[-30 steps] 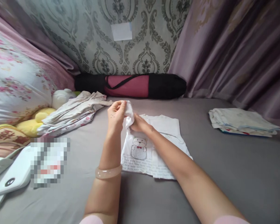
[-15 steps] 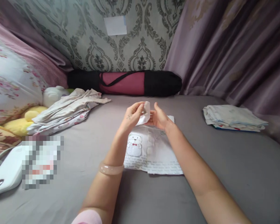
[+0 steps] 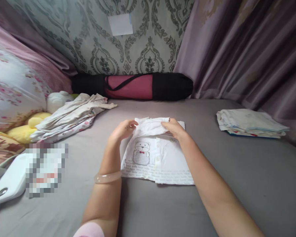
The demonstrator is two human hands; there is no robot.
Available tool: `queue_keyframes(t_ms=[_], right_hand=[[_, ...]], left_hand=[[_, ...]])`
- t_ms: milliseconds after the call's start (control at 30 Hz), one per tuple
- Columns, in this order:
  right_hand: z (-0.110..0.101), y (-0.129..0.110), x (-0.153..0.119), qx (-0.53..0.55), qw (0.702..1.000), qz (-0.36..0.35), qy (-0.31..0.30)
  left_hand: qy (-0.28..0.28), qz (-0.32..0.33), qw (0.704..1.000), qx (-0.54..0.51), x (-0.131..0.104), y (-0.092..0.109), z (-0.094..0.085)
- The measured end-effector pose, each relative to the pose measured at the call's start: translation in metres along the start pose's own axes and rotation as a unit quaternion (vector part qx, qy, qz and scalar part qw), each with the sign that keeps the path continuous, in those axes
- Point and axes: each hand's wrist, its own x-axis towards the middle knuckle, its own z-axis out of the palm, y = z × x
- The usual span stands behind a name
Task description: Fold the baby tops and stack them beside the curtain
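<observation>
A small white shirt [image 3: 174, 158] with a bear drawing, a button strip and rows of printed lettering lies front up on the bed. A white sleeve or folded piece of its cloth [image 3: 149, 127] runs across the upper part. My right hand [image 3: 174, 128] pinches the right end of this piece, thumb in front. At the opposite end, my left hand [image 3: 124, 130] has its fingers loosely bent and apart, with the fingertips at the cloth's edge. A pale bangle [image 3: 108, 177] circles my left forearm.
Folded clothes [image 3: 253, 121] are stacked at the right. Loose clothes [image 3: 74, 113] lie at the left beside a yellow plush [image 3: 27, 128] and floral pillow [image 3: 14, 82]. A white device [image 3: 11, 177] sits near left. A black and maroon long bag [image 3: 130, 87] lines the wall.
My left hand has moved left, away from the cloth end it pinched. My right hand has closed on the cloth, which now spreads flat across the shirt's top.
</observation>
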Motion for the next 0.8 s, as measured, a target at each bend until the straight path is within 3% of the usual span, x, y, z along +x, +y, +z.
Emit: queue_keyframes(t_ms=[100, 200, 333, 600, 700, 800], right_hand=[[-0.004, 0.002, 0.002, -0.061, 0.997, -0.038, 0.006], [-0.009, 0.005, 0.005, -0.119, 0.992, -0.043, 0.020], [-0.015, 0.007, 0.006, -0.153, 0.987, -0.030, 0.039], [-0.028, 0.014, 0.014, -0.215, 0.972, -0.059, 0.069], [-0.035, 0.013, 0.012, -0.316, 0.943, -0.057, 0.084], [-0.033, 0.004, 0.000, -0.448, 0.882, -0.069, 0.128]], left_hand=[[-0.014, 0.031, 0.998, 0.060, 0.006, 0.002, 0.015], [-0.053, 0.001, 0.993, 0.107, 0.008, 0.001, 0.023], [-0.073, -0.043, 0.987, 0.137, 0.008, -0.005, 0.022], [-0.060, -0.061, 0.988, 0.131, 0.009, -0.007, 0.022], [-0.056, -0.069, 0.988, 0.129, 0.008, -0.007, 0.019], [-0.028, -0.065, 0.992, 0.103, 0.008, -0.006, 0.018]])
